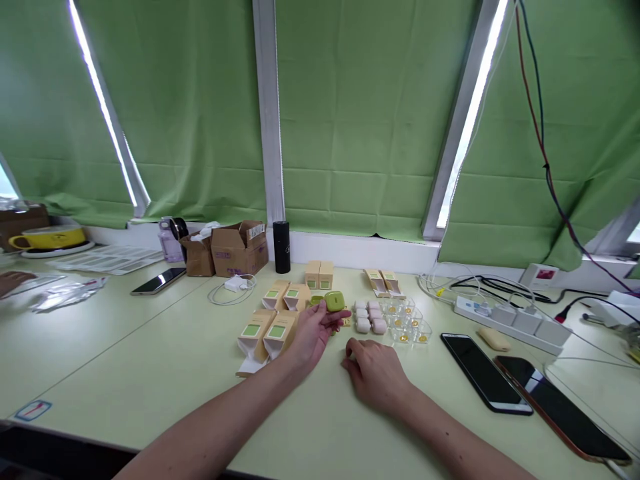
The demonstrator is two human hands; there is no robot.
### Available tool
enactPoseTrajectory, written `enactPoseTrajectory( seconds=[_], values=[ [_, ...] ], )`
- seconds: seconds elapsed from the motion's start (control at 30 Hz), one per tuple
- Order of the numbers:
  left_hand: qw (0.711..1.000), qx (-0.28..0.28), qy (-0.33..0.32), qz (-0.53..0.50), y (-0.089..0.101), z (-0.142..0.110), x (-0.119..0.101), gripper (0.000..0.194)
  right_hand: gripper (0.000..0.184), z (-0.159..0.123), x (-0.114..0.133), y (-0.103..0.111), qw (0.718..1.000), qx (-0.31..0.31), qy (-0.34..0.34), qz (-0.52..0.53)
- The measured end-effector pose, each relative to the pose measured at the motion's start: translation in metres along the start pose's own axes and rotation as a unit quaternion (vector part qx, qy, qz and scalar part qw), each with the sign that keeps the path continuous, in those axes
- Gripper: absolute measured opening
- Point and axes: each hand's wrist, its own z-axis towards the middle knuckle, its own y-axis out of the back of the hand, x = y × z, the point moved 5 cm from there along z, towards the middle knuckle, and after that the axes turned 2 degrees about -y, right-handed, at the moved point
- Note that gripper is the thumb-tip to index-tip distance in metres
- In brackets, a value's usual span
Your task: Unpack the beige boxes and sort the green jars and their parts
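My left hand (314, 335) is raised a little over the table, its thumb and fingers closed on a small olive-green rounded-square case (335, 301). Behind it, partly hidden by the fingers, lies another green piece (317, 301). My right hand (376, 373) rests on the table with its fingers curled in, and nothing shows in them. Left of my left hand stand several opened kraft boxes (253, 331) with green labels. Beyond my right hand sit rows of small white and pale pink rounded cases (379, 327), next to several clear plastic trays (401, 335) with gold spots.
Two phones (485, 371) and a power strip (507, 323) with cables lie at the right. At the back are kraft boxes (319, 275), a black cylinder (281, 247) and a cardboard carton (240, 250). Another person's hand (14, 283) shows at the far left.
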Motion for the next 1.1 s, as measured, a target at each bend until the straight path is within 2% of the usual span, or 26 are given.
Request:
enactPoseTrajectory(
  seconds=[0.17, 0.3, 0.43, 0.53, 0.6, 0.67, 0.73, 0.8, 0.87, 0.97, 1.0, 1.03, 1.1],
  values=[
    [0.999, 0.006, 0.005, -0.045, 0.001, 0.0, 0.003, 0.014, 0.009, -0.002, 0.0, 0.002, 1.0, 0.009, 0.001, 0.013],
    [0.999, 0.021, -0.004, -0.032, 0.005, 0.003, 0.008, 0.012, 0.011, -0.002, -0.001, 0.003, 1.0, 0.011, 0.002, 0.022],
    [1.0, 0.004, -0.001, -0.023, 0.007, 0.004, 0.006, 0.012, 0.014, -0.002, -0.001, 0.005, 0.999, 0.024, -0.001, 0.025],
    [1.0, -0.021, -0.011, 0.02, 0.007, 0.006, -0.007, 0.017, 0.017, -0.002, -0.001, 0.008, 0.999, 0.038, 0.001, 0.028],
    [0.994, -0.032, -0.052, 0.092, 0.006, 0.009, -0.024, 0.023, 0.019, -0.002, -0.002, 0.008, 0.999, 0.043, 0.004, 0.03],
    [0.973, -0.037, -0.118, 0.195, 0.005, 0.011, -0.047, 0.026, 0.02, -0.002, -0.002, 0.009, 0.999, 0.044, 0.005, 0.03],
    [0.932, -0.035, -0.168, 0.318, 0.004, 0.014, -0.067, 0.025, 0.02, -0.002, -0.003, 0.008, 0.998, 0.046, 0.005, 0.031],
    [0.865, -0.02, -0.212, 0.454, 0.002, 0.014, -0.084, 0.024, 0.02, -0.002, -0.003, 0.008, 0.998, 0.048, 0.002, 0.032],
    [0.769, -0.011, -0.265, 0.581, 0.0, 0.011, -0.097, 0.02, 0.02, -0.001, -0.002, 0.007, 0.998, 0.053, -0.002, 0.03],
    [0.602, 0.074, -0.299, 0.737, -0.004, 0.005, -0.097, 0.022, 0.02, -0.001, -0.002, 0.007, 0.998, 0.052, -0.003, 0.027],
    [0.557, 0.102, -0.292, 0.771, -0.003, 0.003, -0.093, 0.024, 0.021, -0.001, -0.002, 0.007, 0.998, 0.05, 0.0, 0.026],
    [0.522, 0.118, -0.281, 0.796, -0.001, 0.002, -0.09, 0.026, 0.022, -0.002, -0.002, 0.007, 0.999, 0.047, 0.004, 0.024],
    [0.476, 0.127, -0.261, 0.83, 0.004, 0.0, -0.085, 0.027, 0.026, -0.001, -0.002, 0.005, 0.999, 0.044, 0.014, 0.02]
  ],
)
